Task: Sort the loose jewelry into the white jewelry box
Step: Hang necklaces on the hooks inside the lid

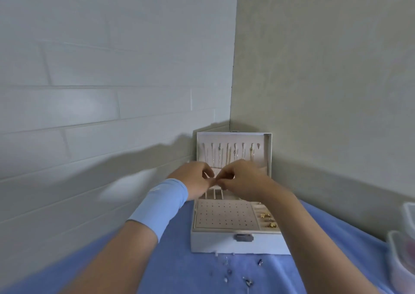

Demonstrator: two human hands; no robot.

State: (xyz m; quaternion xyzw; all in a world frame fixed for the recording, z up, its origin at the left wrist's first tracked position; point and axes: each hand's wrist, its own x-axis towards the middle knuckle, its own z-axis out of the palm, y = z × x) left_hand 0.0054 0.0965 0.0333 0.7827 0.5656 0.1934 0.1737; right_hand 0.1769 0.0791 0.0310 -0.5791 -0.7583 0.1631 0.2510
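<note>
Between our fingers [212, 182] any piece is too small to make out. Left hand [193, 180] and right hand [243, 181] are both curled, tips pressed together, so we cannot tell whether they pinch anything. Directly below them sits the open white jewelry box [224, 245]. Nearer us than the fingers, loose jewelry [226, 271] dots the blue-covered counter [170, 271]. A slip could drop a tiny piece into the wrong compartment, and a lowered forearm could sweep the loose bits away.
</note>
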